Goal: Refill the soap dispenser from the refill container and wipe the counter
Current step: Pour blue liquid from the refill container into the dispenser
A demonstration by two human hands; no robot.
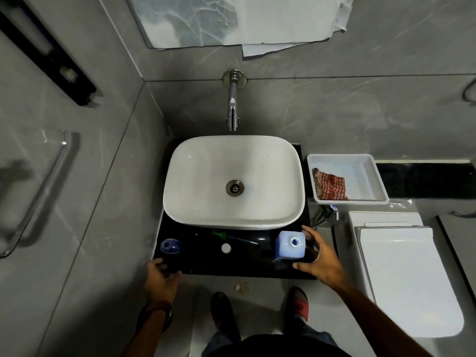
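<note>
Refill container point(290, 245) between right hand point(320, 258) fingers, perhaps untouched.

left hand point(161, 278) grip: fingers curled, forearm extended | right hand point(319, 261) grip: fingers spread, arm reaching forward

Before you, the white oval ceramic basin point(233, 181) sits on the black stone counter point(206, 264), under the chrome wall tap point(233, 104). In front of it, left to right, lie the blue translucent dispenser bottle point(170, 246), the small white round cap point(226, 248) and the pale blue square plastic refill container point(290, 245). Right of the basin, the red checked cloth point(329, 188) lies in the white rectangular plastic tray point(373, 176).
</note>
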